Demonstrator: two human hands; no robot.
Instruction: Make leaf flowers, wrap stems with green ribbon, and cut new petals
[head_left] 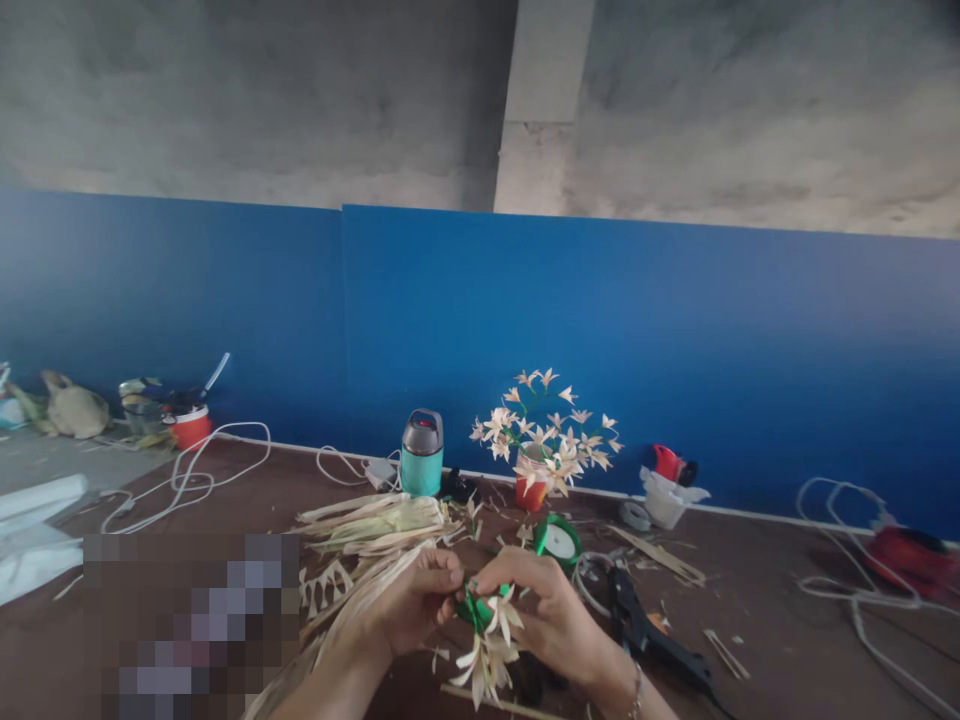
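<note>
Between my two hands is a small spray of cream husk-like flowers (486,668), its blossoms hanging downward toward me. The green stem (471,606) of the spray is pinched by the fingertips of my left hand (417,602). My right hand (541,608) is closed on the same stem from the other side, its fingers curled close to the blossoms. Just beyond my right hand lies a green tape roll (558,541) with a white centre. A black glue gun (651,630) rests to the right of my right wrist.
Dried husks (375,522) are piled beyond my left hand. Behind stand a teal-and-grey bottle (422,460) and a red cup (530,490) full of similar flowers. A white lined container (666,500), white cables (187,480) and scraps surround the brown table; a blue partition (600,320) rises behind.
</note>
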